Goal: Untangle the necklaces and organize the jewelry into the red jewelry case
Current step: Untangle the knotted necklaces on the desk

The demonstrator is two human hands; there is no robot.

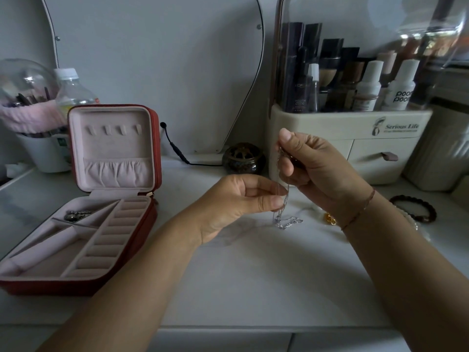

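Note:
A thin silver necklace chain (286, 221) hangs between my hands above the white tabletop, its lower end pooled on the surface. My right hand (312, 166) holds the upper part of the chain, pinched between thumb and fingers. Lower and to the left, my left hand (243, 199) pinches the chain at its fingertips. The red jewelry case (149, 224) stands open at the left, with pink lining, ring rolls and compartments. A dark metallic piece of jewelry (76, 215) lies in its back compartment.
A dark beaded bracelet (416, 208) and a small gold piece (330, 219) lie right of my right wrist. A cream cosmetics organizer (355, 138) stands behind, a brown round pot (243, 158) beside it. A mirror, a water bottle (72, 90) and a brush holder stand at the back left.

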